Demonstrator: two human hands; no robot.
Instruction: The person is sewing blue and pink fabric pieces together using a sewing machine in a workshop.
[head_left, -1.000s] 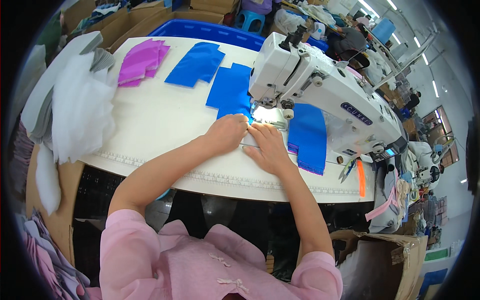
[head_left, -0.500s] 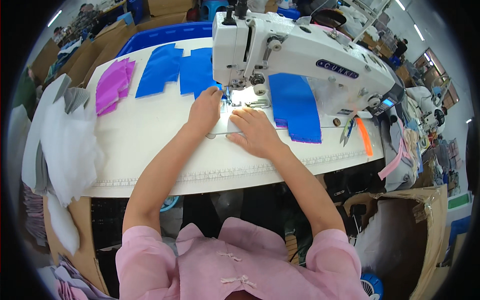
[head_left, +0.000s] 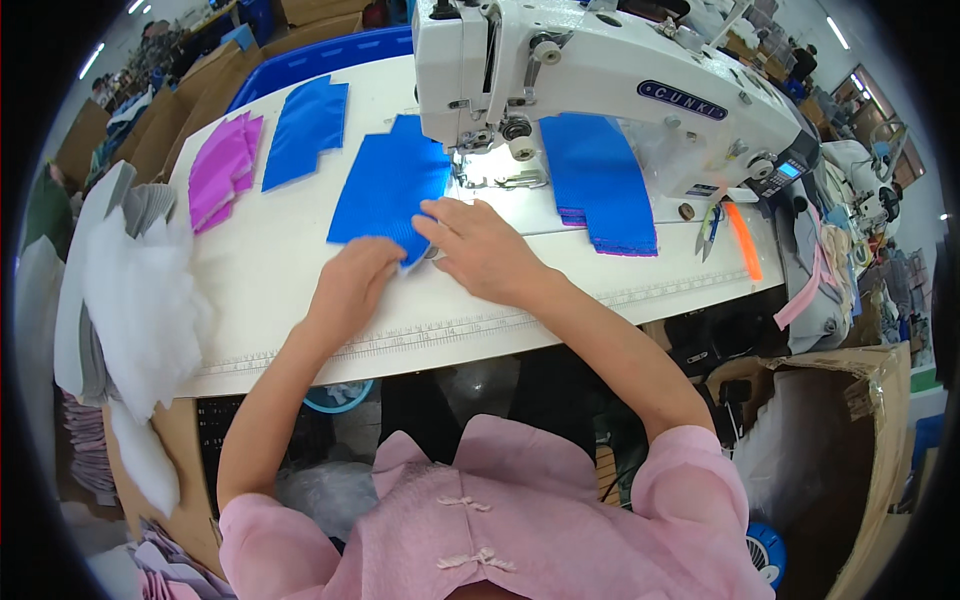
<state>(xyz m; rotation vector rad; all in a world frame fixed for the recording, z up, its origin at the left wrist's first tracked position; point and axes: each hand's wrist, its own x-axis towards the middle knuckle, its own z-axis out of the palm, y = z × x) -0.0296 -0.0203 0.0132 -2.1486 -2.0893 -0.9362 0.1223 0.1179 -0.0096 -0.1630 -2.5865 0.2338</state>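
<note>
Cloth (head_left: 385, 190) partly behind left hand (head_left: 350, 285)

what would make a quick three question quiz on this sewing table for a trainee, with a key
1. True or false: the scissors lie to the left of the orange strip on the table.

2. Fill in the blank: the fabric pieces farthest left on the table are ____ in colour.

3. Multiple choice: what do the fingers of the left hand touch?
A) the scissors
B) the orange strip
C) the lower edge of the large blue piece

Key: 1. True. 2. Purple. 3. C.
</note>
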